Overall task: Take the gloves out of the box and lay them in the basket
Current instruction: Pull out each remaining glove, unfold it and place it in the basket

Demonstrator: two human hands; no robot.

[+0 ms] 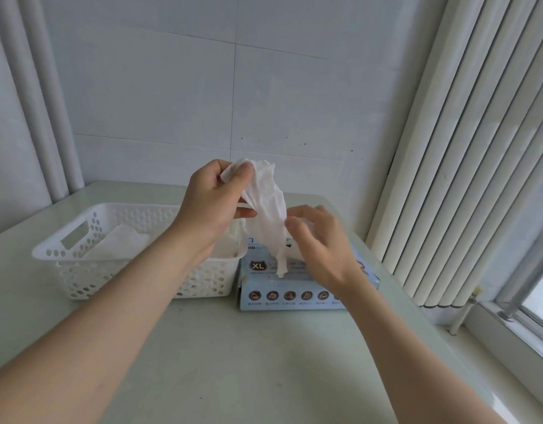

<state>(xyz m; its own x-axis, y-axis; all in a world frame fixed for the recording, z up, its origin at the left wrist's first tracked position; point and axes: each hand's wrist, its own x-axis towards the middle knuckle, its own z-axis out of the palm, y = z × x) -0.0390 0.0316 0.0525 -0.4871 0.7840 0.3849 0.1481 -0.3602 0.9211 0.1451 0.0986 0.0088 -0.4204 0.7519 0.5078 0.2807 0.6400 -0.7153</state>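
Above the blue glove box (294,290), at the right of the pale green table (233,362), a white disposable glove (268,209) hangs crumpled in the air, its lower tip down at the box's top face; whether that tip is free of the opening I cannot tell. The left hand (212,203) holds the glove's upper end, thumb and fingers pinched round it, raised over the seam between box and basket. The right hand (319,246) sits lower and to the right, over the box, fingers loosely curved and thumb tip against the glove's edge; whether it grips the glove or merely touches it cannot be told. Just left of the box, close against it, stands the white perforated plastic basket (89,280), and white gloves (117,244) already lie on its floor, so I judge the task well begun but not done: this glove has yet to be carried left and laid down, and how many remain in the box is hidden. Little stands in the way, since the basket's open top is right beside the lifted glove; the left forearm crosses the basket's near right corner. Farther off, white pipes (40,117) run up the far left wall, and vertical blinds (463,179) hang at the right beside a window (539,298)
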